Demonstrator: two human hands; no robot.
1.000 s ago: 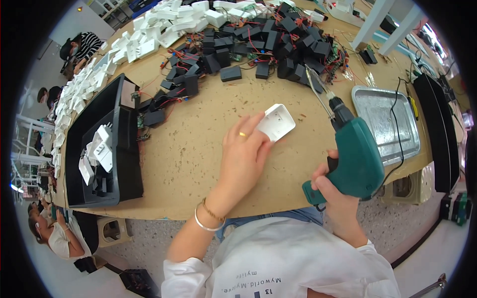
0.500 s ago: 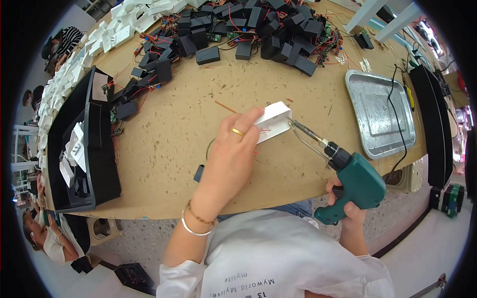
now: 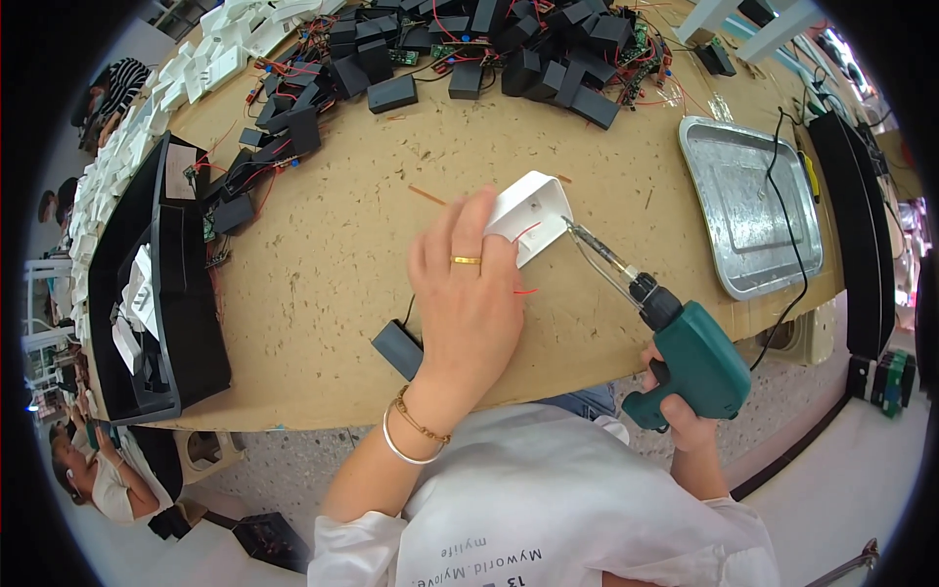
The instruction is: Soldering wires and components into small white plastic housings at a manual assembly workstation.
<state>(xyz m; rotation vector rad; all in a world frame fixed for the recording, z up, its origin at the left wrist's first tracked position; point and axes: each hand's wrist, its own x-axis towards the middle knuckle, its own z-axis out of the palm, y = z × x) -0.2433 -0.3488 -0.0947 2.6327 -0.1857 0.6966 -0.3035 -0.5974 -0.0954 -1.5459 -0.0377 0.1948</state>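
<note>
My left hand (image 3: 465, 284), with a ring on one finger, is wrapped over a small white plastic housing (image 3: 538, 201) in the middle of the table. The housing's hollow inside shows, and a thin red wire (image 3: 528, 232) sticks out by my fingers. My fingertips are partly hidden. In my right hand (image 3: 689, 421) is a green soldering gun (image 3: 702, 357), gripped by its handle. Its thin metal tip and curved feed tube point left, reaching the housing's right rim; whether they touch I cannot tell. A black rectangular box (image 3: 396, 349) lies beside my left wrist, with a dark cord running from it.
Black boxes with red wires and green circuit boards (image 3: 460, 49) are heaped at the back. White housings (image 3: 127, 186) line the far left, near a black bin (image 3: 201, 303) holding white parts. A metal tray (image 3: 719, 245) lies right, with a black cable (image 3: 782, 205) across it.
My left hand has turned the white housing so that more of its inside shows. The black box by my wrist is more exposed. The soldering gun has shifted only slightly.
</note>
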